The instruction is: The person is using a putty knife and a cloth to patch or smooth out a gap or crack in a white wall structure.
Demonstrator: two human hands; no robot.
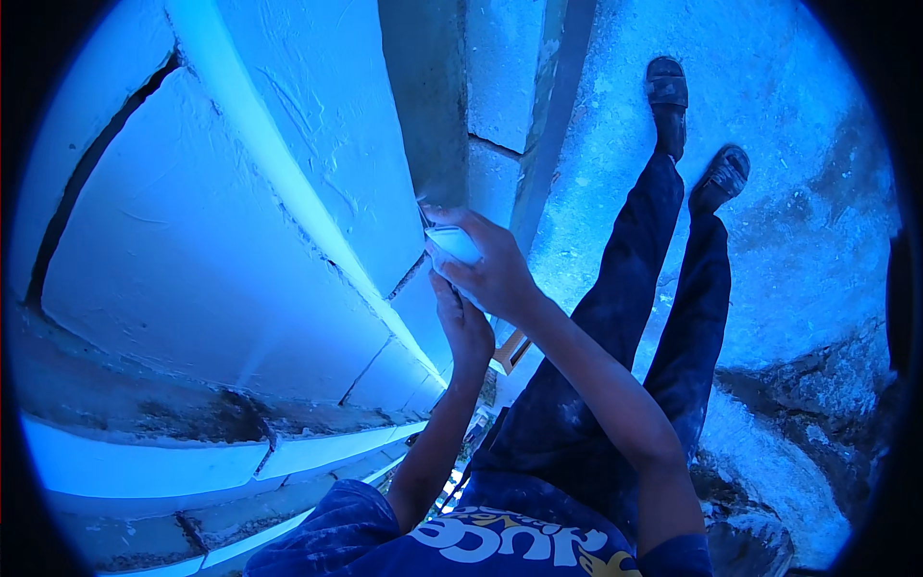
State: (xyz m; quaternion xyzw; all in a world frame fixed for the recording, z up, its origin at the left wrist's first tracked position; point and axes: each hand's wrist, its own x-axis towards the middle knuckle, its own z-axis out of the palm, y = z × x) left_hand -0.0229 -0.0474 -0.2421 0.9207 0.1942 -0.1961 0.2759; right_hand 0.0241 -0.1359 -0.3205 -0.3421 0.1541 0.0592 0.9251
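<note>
My right hand (490, 264) is closed around a small, smooth, pale rounded object (455, 244) at the edge of the blue-lit block wall (308, 135), beside a dark grey vertical strip (423, 96). Just below it, my left hand (466, 327) is raised with its fingers close together under the object; their tips are partly hidden, and what they hold is unclear. A narrow bright band (269, 154) runs along the wall to the left of both hands.
My legs (615, 288) in dark trousers and sandals stretch over the rough ground (788, 288) at the right. Cracked joints (106, 159) cross the wall. More ledges (144, 433) run along the lower left. A small wooden piece (510, 354) shows behind my arms.
</note>
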